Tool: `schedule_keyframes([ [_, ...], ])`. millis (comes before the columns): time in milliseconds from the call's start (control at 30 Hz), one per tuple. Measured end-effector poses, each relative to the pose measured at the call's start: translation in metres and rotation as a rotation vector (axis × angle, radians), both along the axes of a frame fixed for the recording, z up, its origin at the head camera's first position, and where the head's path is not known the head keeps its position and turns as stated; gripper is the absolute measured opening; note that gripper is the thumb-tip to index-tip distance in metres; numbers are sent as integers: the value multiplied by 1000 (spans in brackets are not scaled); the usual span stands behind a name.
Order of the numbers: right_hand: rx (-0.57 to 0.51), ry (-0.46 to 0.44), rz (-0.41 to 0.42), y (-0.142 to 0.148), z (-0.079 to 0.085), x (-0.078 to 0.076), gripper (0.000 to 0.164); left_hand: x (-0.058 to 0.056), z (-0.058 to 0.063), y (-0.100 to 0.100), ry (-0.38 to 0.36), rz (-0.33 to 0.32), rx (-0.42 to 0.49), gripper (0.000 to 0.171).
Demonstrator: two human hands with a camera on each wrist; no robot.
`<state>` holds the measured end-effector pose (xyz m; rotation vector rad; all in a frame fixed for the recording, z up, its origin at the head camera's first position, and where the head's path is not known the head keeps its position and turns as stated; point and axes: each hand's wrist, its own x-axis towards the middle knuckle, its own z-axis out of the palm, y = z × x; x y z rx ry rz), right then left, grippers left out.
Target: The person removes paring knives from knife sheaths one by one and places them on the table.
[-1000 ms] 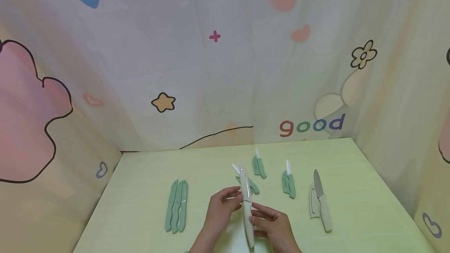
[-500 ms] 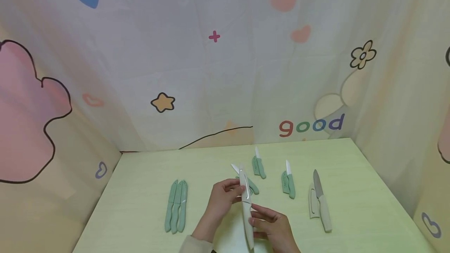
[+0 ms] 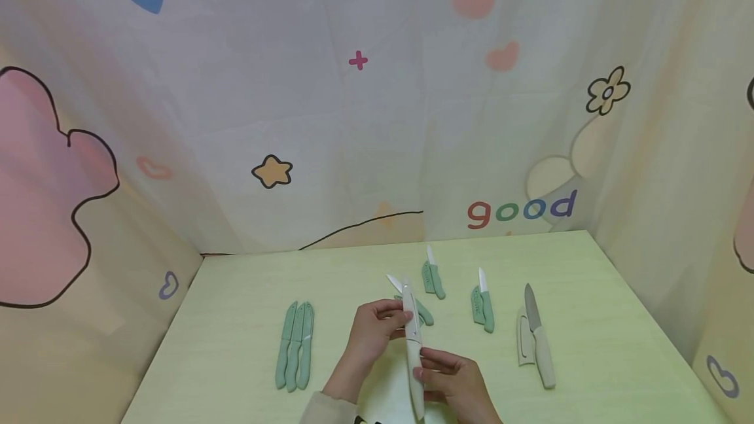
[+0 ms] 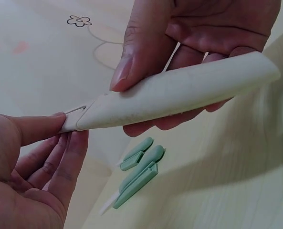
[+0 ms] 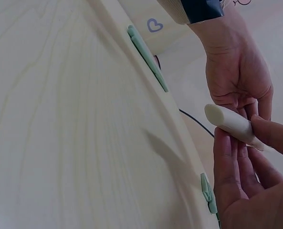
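A cream knife [image 3: 415, 378] in its cream sheath [image 3: 411, 306] is held up over the table, tip pointing away. My left hand [image 3: 374, 332] pinches the sheath between thumb and fingers. My right hand [image 3: 456, 381] grips the handle, thumb on its near face. Handle and sheath meet end to end in the left wrist view, and no blade shows between them. Behind the held knife, partly hidden, lies a green knife [image 3: 424, 313] with its white blade out. The handle's butt [image 5: 215, 115] faces the camera in the right wrist view.
Three sheathed green knives [image 3: 294, 345] lie side by side at left. Two green knives, one farther back [image 3: 436, 280] and one to its right [image 3: 487, 309], lie beside their sheaths. A cream knife [image 3: 544, 352] with bare grey blade lies at right, its sheath [image 3: 526, 339] alongside.
My left hand has moved slightly up along the sheath, its thumb now lying over the sheath's front. The right hand keeps its hold on the handle, nearly still.
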<state>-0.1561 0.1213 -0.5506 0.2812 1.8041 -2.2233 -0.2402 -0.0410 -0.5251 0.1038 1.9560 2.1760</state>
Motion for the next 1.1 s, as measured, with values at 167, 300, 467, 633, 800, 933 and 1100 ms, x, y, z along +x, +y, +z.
schedule_keyframes([
  [167,-1,1,22,0,-2,-1,51,1,2,0,9,-1,12,24],
  [300,4,7,29,-1,1,1,51,1,1,0,21,1,20,24],
  [467,22,1,31,-1,4,2,52,0,0,1,16,6,22,24],
  [633,43,-15,39,0,4,2,52,0,2,0,20,5,18,23],
  [800,62,-33,49,-1,2,2,52,0,4,-1,19,12,-3,23],
  [933,80,-43,53,-1,2,3,52,0,6,-1,17,17,-9,23],
  [1100,80,-43,53,-1,2,4,51,-1,6,-1,13,22,-5,24],
])
